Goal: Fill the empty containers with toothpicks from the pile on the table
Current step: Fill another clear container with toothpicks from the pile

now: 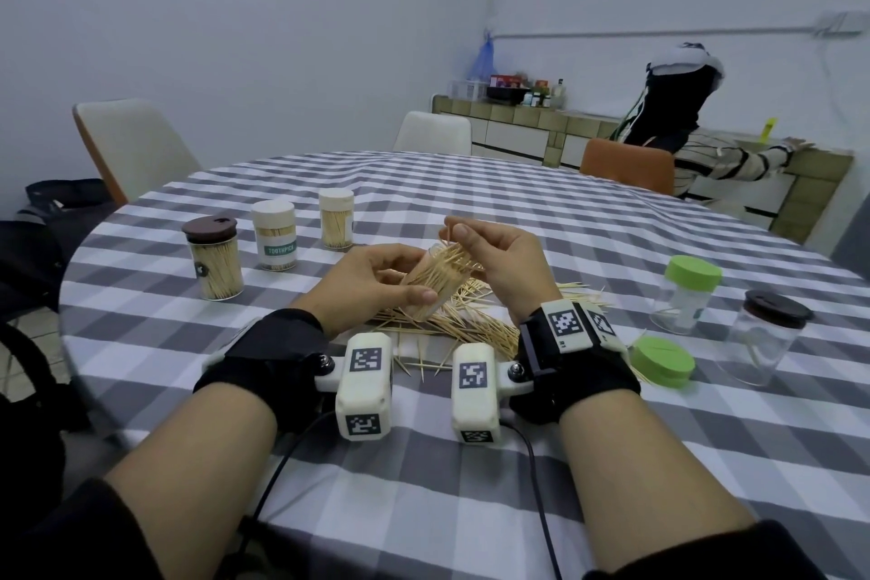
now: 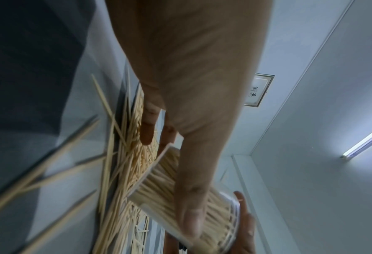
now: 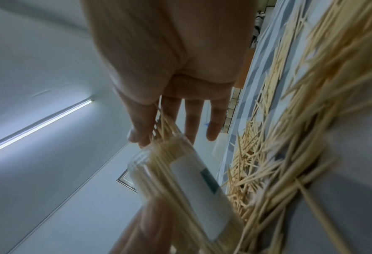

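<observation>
My left hand (image 1: 376,278) grips a clear container (image 1: 435,285) packed with toothpicks, tilted with its open mouth up and to the right, above the pile of toothpicks (image 1: 475,327) on the checked tablecloth. In the left wrist view my thumb lies across the container (image 2: 158,185). My right hand (image 1: 494,254) is at the mouth and pinches a few toothpicks (image 1: 453,235) between thumb and forefinger; its other fingers are spread. The right wrist view has the container (image 3: 193,180) with its white label below my fingers (image 3: 193,120).
Three filled, lidded containers (image 1: 275,233) stand at the left. At the right are an empty jar with a green lid (image 1: 685,292), an empty jar with a brown lid (image 1: 767,334) and a loose green lid (image 1: 664,360). A person (image 1: 696,146) sits at the counter behind the table.
</observation>
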